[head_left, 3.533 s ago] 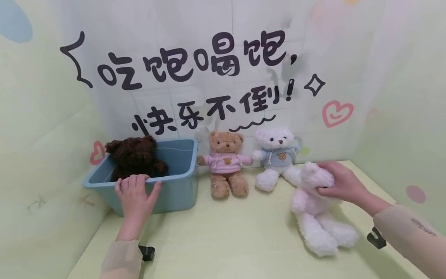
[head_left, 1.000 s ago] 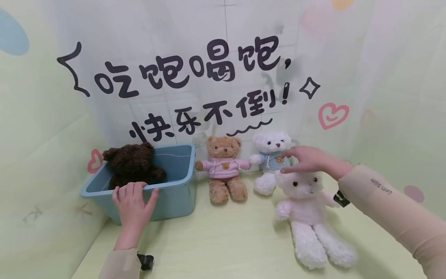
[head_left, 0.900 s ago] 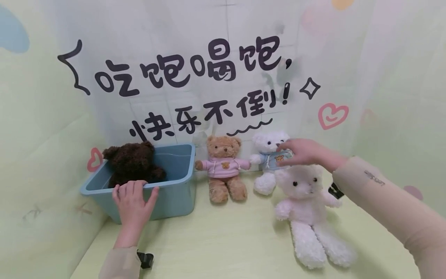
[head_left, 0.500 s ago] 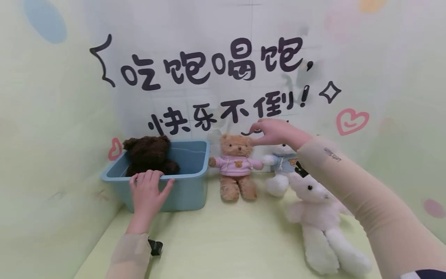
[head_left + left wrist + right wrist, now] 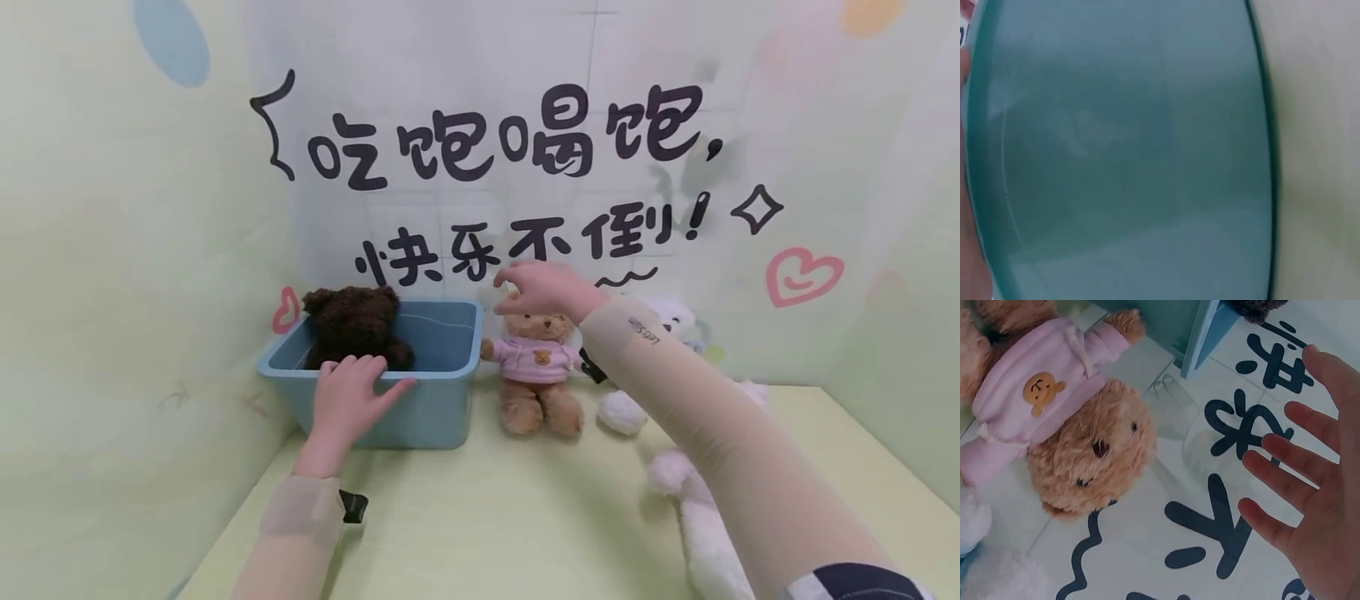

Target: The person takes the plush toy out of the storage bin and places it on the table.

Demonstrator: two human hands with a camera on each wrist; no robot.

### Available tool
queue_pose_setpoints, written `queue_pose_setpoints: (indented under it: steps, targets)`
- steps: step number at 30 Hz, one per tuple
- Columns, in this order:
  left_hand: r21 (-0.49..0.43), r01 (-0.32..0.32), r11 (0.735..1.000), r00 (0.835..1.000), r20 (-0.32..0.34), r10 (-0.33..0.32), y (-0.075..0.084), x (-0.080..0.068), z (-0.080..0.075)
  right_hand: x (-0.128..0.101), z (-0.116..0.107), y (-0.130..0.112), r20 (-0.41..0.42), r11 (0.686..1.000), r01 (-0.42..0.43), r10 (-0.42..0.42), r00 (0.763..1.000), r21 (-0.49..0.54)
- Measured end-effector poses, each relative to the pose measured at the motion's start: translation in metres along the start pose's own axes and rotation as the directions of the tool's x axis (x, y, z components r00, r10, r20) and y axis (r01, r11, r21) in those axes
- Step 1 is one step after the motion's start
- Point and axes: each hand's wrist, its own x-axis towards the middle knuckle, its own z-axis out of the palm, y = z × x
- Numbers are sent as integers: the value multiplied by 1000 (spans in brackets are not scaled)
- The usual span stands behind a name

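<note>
My left hand (image 5: 351, 398) grips the front rim of a blue plastic bin (image 5: 431, 408), its fingers over the edge. The left wrist view is filled by the bin's wall (image 5: 1135, 150), with a sliver of the hand at the left edge. In the bin sits a dark brown teddy bear (image 5: 351, 321). My right hand (image 5: 543, 290) is raised in front of the tan teddy bear (image 5: 536, 360) in a pink hoodie, partly covering its head. In the right wrist view, the hand (image 5: 1322, 494) has spread fingers, apart from the tan bear's head (image 5: 1097, 444).
A white teddy bear (image 5: 624, 413) sits against the back wall, mostly behind my right sleeve. A pinkish-white teddy bear (image 5: 708, 533) lies nearer, also partly covered by the arm. Everything stands on a pale yellow-green table (image 5: 480, 533) with printed walls around it.
My right hand let go of the pinkish-white bear, then moved left past the white bear to the tan bear. The left hand stays on the bin rim. The view has turned left.
</note>
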Motion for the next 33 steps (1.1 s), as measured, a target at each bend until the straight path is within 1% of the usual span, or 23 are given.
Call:
queue_pose_setpoints:
  steps: [3,7,12,18,22,27,30,33]
  targets:
    - [0,1,1000,1000,29,-1,-1,1,-2,9,6,-7,-4,1000,6,-6,1000,-1]
    - [11,-14,1000,999,49,14,0,3,-4,15,8,-14,-3,1000,18,-18,1000,-11]
    - [24,-13,1000,999,44,12,-1,-2,-7,23,6,-25,-1,999,32,-32,999,-21]
    - [42,-29,999,999,26,28,-2,-10,-12,30,3,-35,0,998,54,-54,999,-23]
    - [51,-44,998,999,-1,44,-1,-16,-22,37,-1,-43,5,997,64,-64,998,-45]
    - [46,-85,995,995,-54,88,2,-26,-31,48,-1,-55,16,998,61,-61,998,-30]
    - [43,-115,992,988,-95,119,3,-31,-32,55,0,-63,13,997,73,-72,997,-6]
    - [39,-148,988,978,-144,152,4,-34,-32,61,3,-72,7,996,90,-90,996,20]
